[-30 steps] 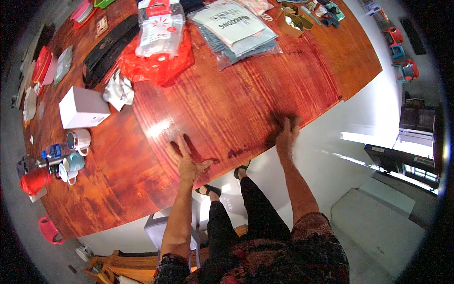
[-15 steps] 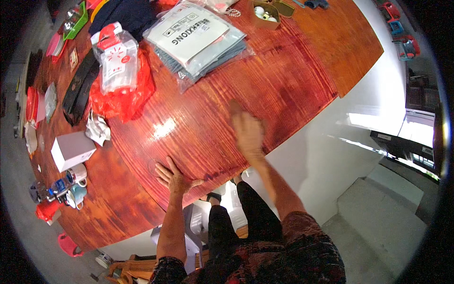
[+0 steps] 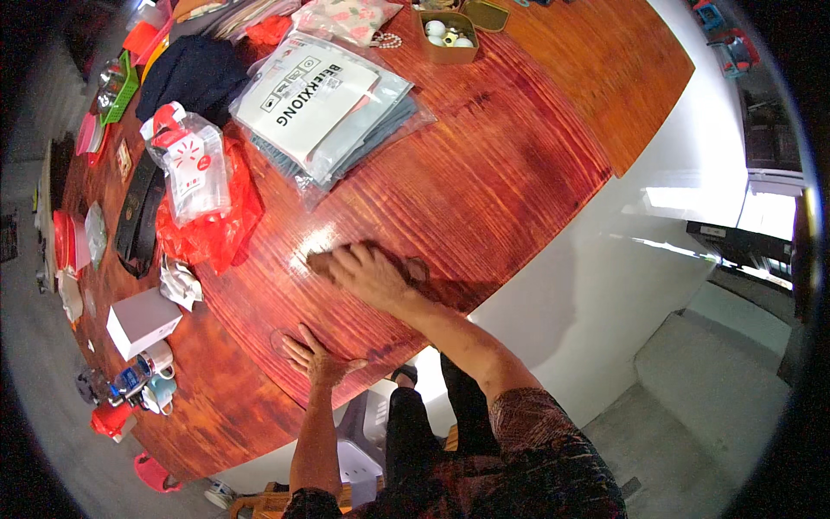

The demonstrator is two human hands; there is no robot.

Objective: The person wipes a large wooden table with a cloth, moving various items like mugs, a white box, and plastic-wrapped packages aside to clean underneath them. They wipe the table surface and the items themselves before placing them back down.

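My right hand presses on a dark brown cloth lying on the red-brown wooden table. Parts of the cloth stick out past the fingertips and beside the wrist; the rest is hidden under the hand. Near the front edge, my left hand rests on the tabletop with fingers spread and nothing in it. Farther back lies a clear plastic bag of folded grey-blue fabric with a white printed sheet.
A red plastic bag lies under clear packaging on the left. Around there are a black belt, crumpled paper, a white box and mugs. A tin with white balls stands at the back.
My right hand has swept left across the tabletop with the cloth, from near the right front edge to above my left hand. My left hand keeps its place on the table; the view has shifted.
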